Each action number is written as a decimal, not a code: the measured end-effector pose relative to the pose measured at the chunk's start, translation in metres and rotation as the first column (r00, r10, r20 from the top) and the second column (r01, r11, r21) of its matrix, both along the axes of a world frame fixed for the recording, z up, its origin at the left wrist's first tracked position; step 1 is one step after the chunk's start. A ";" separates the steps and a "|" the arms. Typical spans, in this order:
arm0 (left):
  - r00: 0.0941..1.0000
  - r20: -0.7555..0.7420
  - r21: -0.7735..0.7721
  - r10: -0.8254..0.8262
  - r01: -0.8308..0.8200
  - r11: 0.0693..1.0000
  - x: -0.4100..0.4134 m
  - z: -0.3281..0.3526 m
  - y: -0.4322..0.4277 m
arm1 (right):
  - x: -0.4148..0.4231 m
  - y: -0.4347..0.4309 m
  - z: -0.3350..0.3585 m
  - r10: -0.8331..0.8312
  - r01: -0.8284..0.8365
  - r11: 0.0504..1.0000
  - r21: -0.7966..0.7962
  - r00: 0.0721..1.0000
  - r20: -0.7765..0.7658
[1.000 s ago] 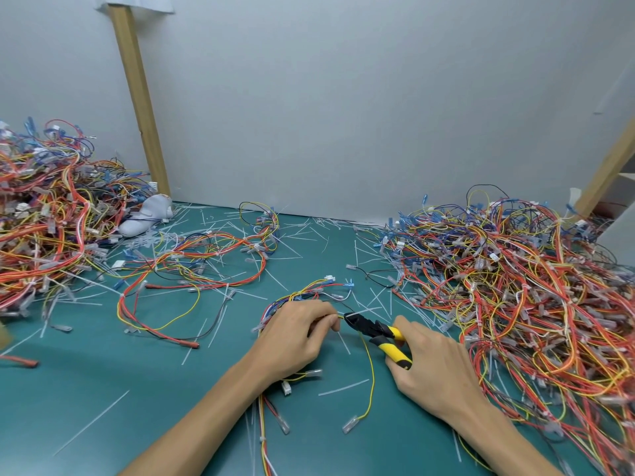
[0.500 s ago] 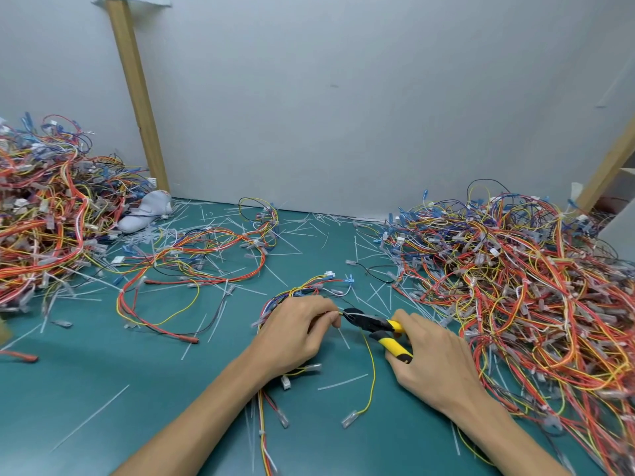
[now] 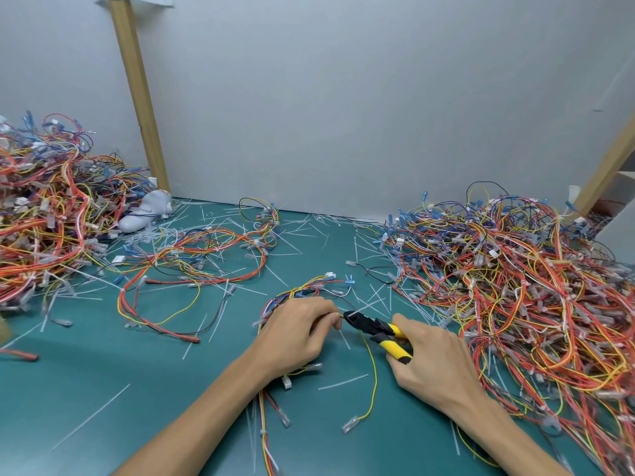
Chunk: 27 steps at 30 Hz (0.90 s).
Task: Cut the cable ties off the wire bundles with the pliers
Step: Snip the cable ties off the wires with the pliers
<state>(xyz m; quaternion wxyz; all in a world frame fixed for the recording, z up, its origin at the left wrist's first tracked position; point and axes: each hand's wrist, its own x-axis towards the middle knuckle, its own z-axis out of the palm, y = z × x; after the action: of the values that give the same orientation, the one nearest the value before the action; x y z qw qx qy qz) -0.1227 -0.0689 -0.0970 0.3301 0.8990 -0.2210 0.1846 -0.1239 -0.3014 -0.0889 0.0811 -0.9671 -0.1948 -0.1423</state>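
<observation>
Pliers (image 3: 369, 326) barely shifted, nose kept at pinch.
Bundle (image 3: 304, 287) pinched by left hand (image 3: 295, 338) (steadied for cutting); handles (image 3: 398, 352) gripped by right hand (image 3: 433, 365).

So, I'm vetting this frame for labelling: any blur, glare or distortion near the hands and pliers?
Head view: soft light, no glare; pliers, left hand and right hand are sharp; the right wire pile blurs toward the bottom corner; left post and right post lean apart, wide-angle distortion.
</observation>
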 end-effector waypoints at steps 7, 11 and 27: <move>1.000 -0.003 -0.001 0.006 -0.006 1.000 0.001 -0.001 0.000 | 0.000 0.001 -0.001 -0.021 0.021 1.000 0.006 1.000 0.013; 1.000 0.012 -0.002 -0.001 0.001 1.000 -0.001 0.001 -0.001 | -0.001 0.001 -0.002 -0.047 0.047 0.999 -0.001 0.999 0.003; 1.000 0.008 -0.009 0.003 -0.003 1.000 -0.009 0.008 -0.005 | 0.000 -0.001 -0.002 0.038 -0.038 0.999 0.001 0.999 -0.006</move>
<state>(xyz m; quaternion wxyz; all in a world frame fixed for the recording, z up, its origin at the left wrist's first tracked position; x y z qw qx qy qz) -0.1321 -0.0742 -0.0890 0.3328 0.8971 -0.2201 0.1897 -0.1239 -0.3021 -0.0905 0.0850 -0.9635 -0.2131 -0.1379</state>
